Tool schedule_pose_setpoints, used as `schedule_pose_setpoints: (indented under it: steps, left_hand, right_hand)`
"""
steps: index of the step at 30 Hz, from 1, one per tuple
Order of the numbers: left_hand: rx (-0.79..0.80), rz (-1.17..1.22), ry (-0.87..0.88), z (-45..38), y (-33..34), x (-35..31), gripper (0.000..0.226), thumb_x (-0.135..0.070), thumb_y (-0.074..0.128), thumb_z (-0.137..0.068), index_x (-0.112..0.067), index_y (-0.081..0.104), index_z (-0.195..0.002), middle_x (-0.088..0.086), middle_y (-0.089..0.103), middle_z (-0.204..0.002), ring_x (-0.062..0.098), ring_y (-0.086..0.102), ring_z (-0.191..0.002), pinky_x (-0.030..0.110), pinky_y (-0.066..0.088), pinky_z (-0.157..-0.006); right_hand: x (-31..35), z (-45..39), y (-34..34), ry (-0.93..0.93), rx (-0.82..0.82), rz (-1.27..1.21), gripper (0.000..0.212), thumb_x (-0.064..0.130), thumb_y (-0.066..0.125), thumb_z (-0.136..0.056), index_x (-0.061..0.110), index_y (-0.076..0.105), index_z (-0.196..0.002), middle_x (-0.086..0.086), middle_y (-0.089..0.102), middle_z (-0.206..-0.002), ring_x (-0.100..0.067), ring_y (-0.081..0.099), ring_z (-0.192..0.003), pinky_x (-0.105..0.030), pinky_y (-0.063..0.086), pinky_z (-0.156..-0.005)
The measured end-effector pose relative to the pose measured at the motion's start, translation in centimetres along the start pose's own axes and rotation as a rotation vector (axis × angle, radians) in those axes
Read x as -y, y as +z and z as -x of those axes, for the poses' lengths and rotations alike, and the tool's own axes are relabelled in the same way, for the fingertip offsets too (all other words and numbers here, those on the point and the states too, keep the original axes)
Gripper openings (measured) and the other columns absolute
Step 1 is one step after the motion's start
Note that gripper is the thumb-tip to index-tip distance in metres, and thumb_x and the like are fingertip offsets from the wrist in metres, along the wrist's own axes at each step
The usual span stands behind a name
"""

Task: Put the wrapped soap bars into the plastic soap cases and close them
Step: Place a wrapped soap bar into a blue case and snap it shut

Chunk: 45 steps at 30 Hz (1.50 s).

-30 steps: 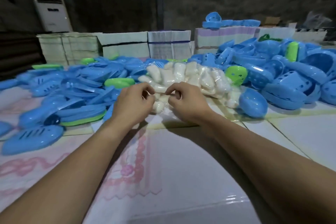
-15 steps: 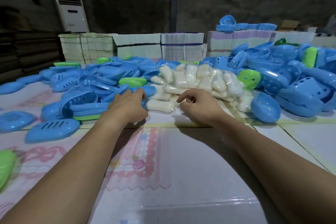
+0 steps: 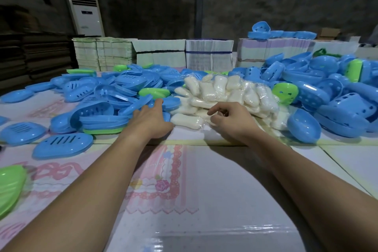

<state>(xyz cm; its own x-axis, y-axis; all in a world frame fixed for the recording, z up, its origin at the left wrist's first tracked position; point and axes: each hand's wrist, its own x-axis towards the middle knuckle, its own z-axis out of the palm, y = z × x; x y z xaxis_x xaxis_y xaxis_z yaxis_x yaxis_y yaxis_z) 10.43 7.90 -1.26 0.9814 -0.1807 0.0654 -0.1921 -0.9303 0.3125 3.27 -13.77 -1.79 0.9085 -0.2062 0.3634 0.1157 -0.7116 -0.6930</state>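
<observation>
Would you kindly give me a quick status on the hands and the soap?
Left hand open, reaching at blue cases. Right hand loosely curled, empty, beside nearest soap bar. Nothing cased yet.

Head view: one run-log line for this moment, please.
left hand: open, reaching to blue cases | right hand: curled at soap pile | soap bar: between hands
</observation>
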Motion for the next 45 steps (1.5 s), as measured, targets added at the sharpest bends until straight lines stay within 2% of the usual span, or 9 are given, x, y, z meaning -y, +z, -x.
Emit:
schedule_pose_setpoints:
  steps: [4, 11, 13, 18, 26, 33, 37, 41, 45]
  left_hand:
    - [-0.021, 0.064, -0.01, -0.5, 0.2, 0.2, 0.08, -0.048, 0.058, -0.09, -0.031, 0.019, -0.157, 0.016, 0.044, -0.15, 0.04, 0.04, -0.137, 0.049, 0.037, -0.111]
    - [-0.083, 0.964, -0.063, 0.1, -2.1, -2.0, 0.056, -0.026, 0.053, -0.094, -0.039, 0.035, -0.145, 0.001, 0.049, -0.114, 0.017, 0.048, -0.091, 0.03, 0.036, -0.065]
    - [-0.082, 1.173, -0.089, 0.7, -2.2, -2.9, 0.052, -0.022, 0.051, -0.093, -0.037, 0.037, -0.141, -0.005, 0.049, -0.105, 0.016, 0.048, -0.09, 0.029, 0.037, -0.065]
    - [0.122, 1.695, -0.076, 2.6, -1.9, -4.7, 0.015, -0.014, 0.047, -0.088, -0.019, 0.056, -0.099, 0.007, 0.052, -0.088, 0.021, 0.05, -0.072, 0.028, 0.034, -0.062]
    - [0.276, 1.907, -0.106, 2.7, -1.1, -5.4, 0.019, -0.023, 0.053, -0.095, -0.014, 0.052, -0.112, 0.009, 0.048, -0.098, 0.022, 0.052, -0.08, 0.031, 0.047, -0.065]
    - [0.283, 1.95, -0.1, 2.4, -0.8, -5.4, 0.025, -0.021, 0.057, -0.095, -0.011, 0.057, -0.118, 0.011, 0.054, -0.095, 0.025, 0.056, -0.08, 0.037, 0.053, -0.078]
    - [0.326, 2.006, -0.055, 2.2, -0.7, -5.1, 0.041, -0.016, 0.061, -0.093, -0.021, 0.055, -0.134, 0.011, 0.053, -0.114, 0.026, 0.058, -0.085, 0.037, 0.054, -0.079]
    - [0.426, 2.042, -0.11, 2.2, -0.5, -4.9, 0.029, -0.021, 0.06, -0.093, -0.017, 0.054, -0.122, 0.011, 0.049, -0.114, 0.027, 0.051, -0.1, 0.035, 0.05, -0.083]
    - [0.468, 2.024, -0.138, 2.0, -0.3, -4.8, 0.032, -0.035, 0.058, -0.095, -0.013, 0.059, -0.118, 0.012, 0.053, -0.113, 0.026, 0.056, -0.089, 0.037, 0.05, -0.084]
  right_hand:
    - [0.0, 0.1, 0.0, -0.028, -0.009, 0.039, 0.015, 0.016, 0.061, -0.08, 0.028, 0.07, -0.084, 0.009, 0.049, -0.057, -0.002, 0.048, -0.053, -0.026, 0.042, -0.058]
    - [-0.4, -0.1, 0.0, -0.123, -0.156, 0.36, 0.024, 0.034, 0.062, -0.085, 0.03, 0.067, -0.108, 0.009, 0.052, -0.088, -0.017, 0.047, -0.097, -0.033, 0.038, -0.075]
    - [-0.7, -0.3, -0.1, -0.134, -0.19, 0.423, 0.038, 0.038, 0.06, -0.086, 0.029, 0.06, -0.122, 0.004, 0.052, -0.105, -0.022, 0.043, -0.107, -0.037, 0.041, -0.086]
    - [-1.0, -1.4, 0.6, -0.148, -0.194, 0.779, 0.046, 0.046, 0.051, -0.088, 0.023, 0.057, -0.127, -0.003, 0.046, -0.128, -0.029, 0.034, -0.116, -0.043, 0.032, -0.092]
    - [-1.1, -1.9, 0.9, -0.095, -0.2, 0.879, 0.05, 0.04, 0.048, -0.091, 0.025, 0.045, -0.139, -0.003, 0.044, -0.142, -0.036, 0.028, -0.133, -0.05, 0.026, -0.097]
    - [-0.5, -2.7, 0.2, -0.224, -0.285, 1.02, 0.023, 0.021, 0.056, -0.09, 0.028, 0.062, -0.11, 0.005, 0.057, -0.111, -0.029, 0.042, -0.111, -0.042, 0.028, -0.087]
    - [-1.4, -3.5, 0.2, -0.231, -0.324, 0.968, 0.019, 0.019, 0.052, -0.093, 0.025, 0.062, -0.108, 0.002, 0.054, -0.106, -0.029, 0.043, -0.104, -0.039, 0.028, -0.083]
    - [-1.7, -3.6, 0.1, -0.283, -0.356, 0.828, 0.015, 0.022, 0.05, -0.098, 0.021, 0.064, -0.102, 0.001, 0.056, -0.107, -0.028, 0.043, -0.104, -0.038, 0.029, -0.084]
    - [-0.1, -2.8, -0.6, -0.237, -0.398, 0.072, 0.01, 0.018, 0.053, -0.096, 0.023, 0.058, -0.09, 0.005, 0.061, -0.096, -0.019, 0.053, -0.094, -0.034, 0.04, -0.08]
